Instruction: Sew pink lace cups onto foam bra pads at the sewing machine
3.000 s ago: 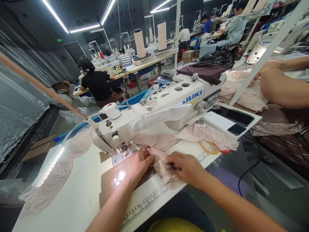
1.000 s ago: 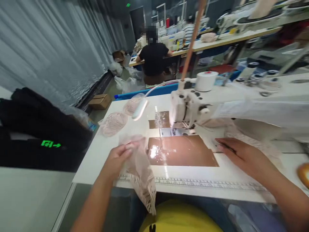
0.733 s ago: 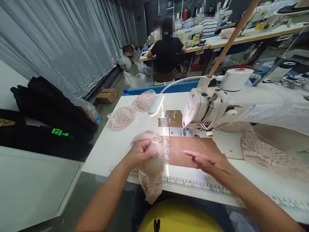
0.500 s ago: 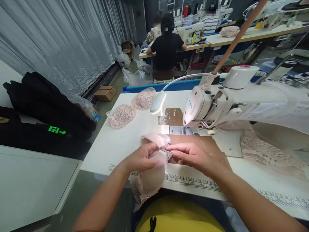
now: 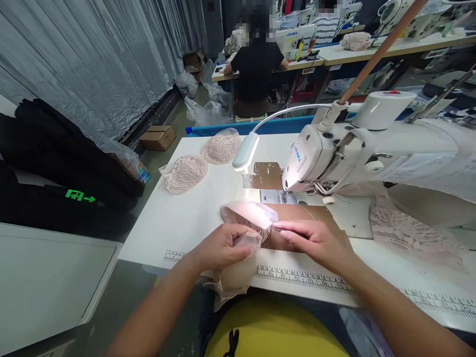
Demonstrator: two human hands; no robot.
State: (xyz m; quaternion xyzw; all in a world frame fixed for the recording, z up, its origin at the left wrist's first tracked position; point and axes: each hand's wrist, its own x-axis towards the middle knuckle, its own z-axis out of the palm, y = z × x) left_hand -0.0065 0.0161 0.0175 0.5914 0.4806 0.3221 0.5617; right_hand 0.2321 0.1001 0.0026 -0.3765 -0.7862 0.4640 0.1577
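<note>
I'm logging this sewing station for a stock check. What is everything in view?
lace piece: one, pale pink, table front, in both hands
lace cups: two, pale pink, table's far left
sewing machine: one, white, right of the table
lamp: one, white, on a bent neck beside the machine head
lace cloth: one, pale pink, under the machine arm
table: one, white, ruler marks along near edge
cardboard box: one, brown, floor beyond the table
black cloth: one pile, black, far left
co-worker: one, black top, seated at the next table
left hand: one, gripping the lace piece
right hand: one, pinching its edge
</note>
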